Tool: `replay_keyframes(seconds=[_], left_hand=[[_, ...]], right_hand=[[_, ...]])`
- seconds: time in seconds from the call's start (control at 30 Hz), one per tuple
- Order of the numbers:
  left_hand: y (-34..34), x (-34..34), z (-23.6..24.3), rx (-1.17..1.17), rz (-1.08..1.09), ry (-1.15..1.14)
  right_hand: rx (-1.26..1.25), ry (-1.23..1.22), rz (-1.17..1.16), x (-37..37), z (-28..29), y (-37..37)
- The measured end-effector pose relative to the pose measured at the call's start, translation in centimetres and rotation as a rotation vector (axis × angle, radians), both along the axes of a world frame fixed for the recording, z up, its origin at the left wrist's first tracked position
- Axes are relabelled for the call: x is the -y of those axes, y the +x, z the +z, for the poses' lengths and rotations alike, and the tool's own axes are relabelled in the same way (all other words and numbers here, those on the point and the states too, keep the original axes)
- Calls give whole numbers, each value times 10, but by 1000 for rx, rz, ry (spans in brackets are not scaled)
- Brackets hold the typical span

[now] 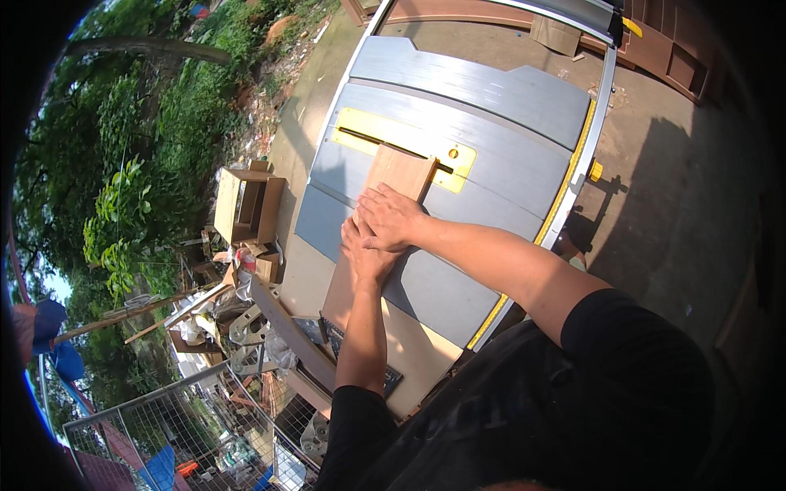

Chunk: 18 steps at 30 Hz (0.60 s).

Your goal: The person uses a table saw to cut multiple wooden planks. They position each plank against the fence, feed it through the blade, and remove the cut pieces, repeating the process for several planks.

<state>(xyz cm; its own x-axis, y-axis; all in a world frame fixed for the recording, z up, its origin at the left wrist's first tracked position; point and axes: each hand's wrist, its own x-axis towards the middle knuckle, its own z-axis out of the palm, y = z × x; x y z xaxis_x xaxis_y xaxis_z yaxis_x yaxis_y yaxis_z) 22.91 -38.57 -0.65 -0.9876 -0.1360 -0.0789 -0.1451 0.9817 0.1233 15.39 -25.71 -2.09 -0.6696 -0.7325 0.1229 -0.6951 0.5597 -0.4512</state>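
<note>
A brown wooden board [399,169] lies lengthwise on the grey table saw top [499,196]. Its far end reaches the slot of the yellow throat plate [455,168]; no blade can be made out. My right hand [393,218] rests flat on the board, fingers extended toward the left edge and partly over my other hand. Just nearer to me, my left hand [366,252] lies on the board with its fingers stretched forward. Part of its fingers is covered by the right hand.
A yellow scale rail [565,180] borders the saw's right side. Near me, a pale panel [426,348] adjoins the saw. A wooden box [250,204], scrap planks and a wire-mesh fence [188,425] stand to the left. Brown wooden panels [655,57] lie at the far right.
</note>
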Motion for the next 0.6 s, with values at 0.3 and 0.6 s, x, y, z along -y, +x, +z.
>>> replay_keyframes(seconds=[0.3,0.6], left_hand=[[-5,1,3,-2,-23,-30],[-10,16,-5,-2,11,10]], right_hand=[[-39,-45,-21,8,-10,-4],[-6,2,10,10,2,-10]])
